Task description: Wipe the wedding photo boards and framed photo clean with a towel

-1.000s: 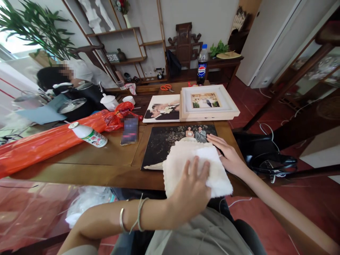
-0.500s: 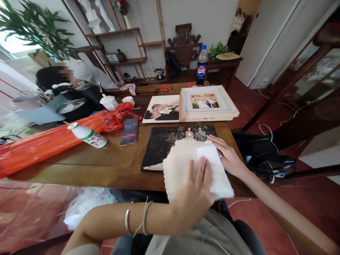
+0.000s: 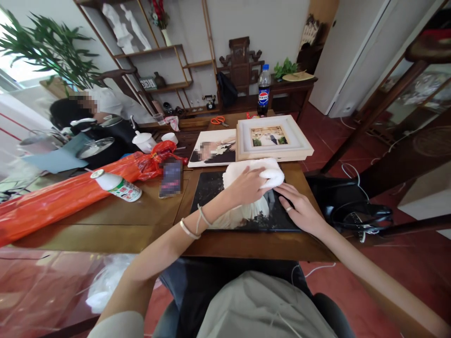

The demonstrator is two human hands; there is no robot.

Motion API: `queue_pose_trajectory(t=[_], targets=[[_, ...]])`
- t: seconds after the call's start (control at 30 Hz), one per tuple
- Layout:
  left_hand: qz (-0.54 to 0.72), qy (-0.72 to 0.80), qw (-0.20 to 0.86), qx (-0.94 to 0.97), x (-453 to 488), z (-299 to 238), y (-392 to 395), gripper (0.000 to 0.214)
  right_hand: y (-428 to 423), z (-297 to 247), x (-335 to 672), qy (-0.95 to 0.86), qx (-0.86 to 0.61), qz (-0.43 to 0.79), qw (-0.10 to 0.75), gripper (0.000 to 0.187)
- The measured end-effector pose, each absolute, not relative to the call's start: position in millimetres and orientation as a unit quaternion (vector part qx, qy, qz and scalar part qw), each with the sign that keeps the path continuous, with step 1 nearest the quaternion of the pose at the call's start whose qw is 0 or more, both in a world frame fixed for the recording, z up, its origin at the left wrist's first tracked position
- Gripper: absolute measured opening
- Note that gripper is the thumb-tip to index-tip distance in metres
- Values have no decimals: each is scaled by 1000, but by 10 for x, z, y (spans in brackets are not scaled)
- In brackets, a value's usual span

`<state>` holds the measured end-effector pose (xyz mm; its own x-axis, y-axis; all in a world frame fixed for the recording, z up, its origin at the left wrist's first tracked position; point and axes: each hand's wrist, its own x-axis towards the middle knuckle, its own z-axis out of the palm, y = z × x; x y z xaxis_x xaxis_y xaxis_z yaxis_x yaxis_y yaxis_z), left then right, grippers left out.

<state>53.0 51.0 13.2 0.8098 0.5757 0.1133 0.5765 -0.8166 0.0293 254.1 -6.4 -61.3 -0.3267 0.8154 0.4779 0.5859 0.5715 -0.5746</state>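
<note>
Photo panel (image 3: 255,212), dark with a pale gown showing on it, lies flat on the wooden table (image 3: 141,230), close to the edge nearest us. Our right hand (image 3: 299,209) lies at the panel's right side, its fingers stretched nearly straight; one wears a ring, and we see nothing held in it. Our left hand (image 3: 248,182) reaches in with two bracelets (image 3: 190,229) near the wrist and rests palm down on the white cloth (image 3: 269,165). Its fingers are slightly bent and partly hidden by the folds, so we cannot tell whether they grip the cloth or only press on it. The bunched cloth covers the far part of the panel.

Left of the panel we see a phone (image 3: 171,177), and farther left a white bottle (image 3: 118,186) beside a long red plastic-wrapped bundle (image 3: 70,193). Just past the cloth, a canvas print (image 3: 213,152) and a white picture frame (image 3: 298,138) lie side by side. Beyond the bundle we notice a white teapot (image 3: 143,142), a white cup (image 3: 169,138) and dark pots (image 3: 118,134). Orange-handled scissors (image 3: 218,120) and an upright cola bottle (image 3: 263,94) stand out at the far end. Past the table we make out a carved chair (image 3: 240,61).
</note>
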Motion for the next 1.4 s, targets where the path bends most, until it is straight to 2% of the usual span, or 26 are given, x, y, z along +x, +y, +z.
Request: queue_pose_trajectory(t=[0.13,0.27,0.73,1.03,1.27,1.4], targets=[[-72,-246,15,-966,760,173,608,33,-73,-594,2529,-802,-432,154,382,40],[-46,-272,25,-961,761,209,567,35,-72,-601,2528,-802,-434,155,380,40],[-56,-378,4,-924,-562,-7,480,38,-54,-644,2538,-788,-440,176,393,38],[-30,-386,0,-922,-711,-22,498,27,-54,-640,2546,-796,-441,169,379,38],[11,-352,-19,-936,-629,134,-217,27,-66,-631,2553,-794,-448,175,372,38],[-6,-294,-46,-955,-586,137,-686,20,-68,-629,2560,-795,-451,176,366,38]])
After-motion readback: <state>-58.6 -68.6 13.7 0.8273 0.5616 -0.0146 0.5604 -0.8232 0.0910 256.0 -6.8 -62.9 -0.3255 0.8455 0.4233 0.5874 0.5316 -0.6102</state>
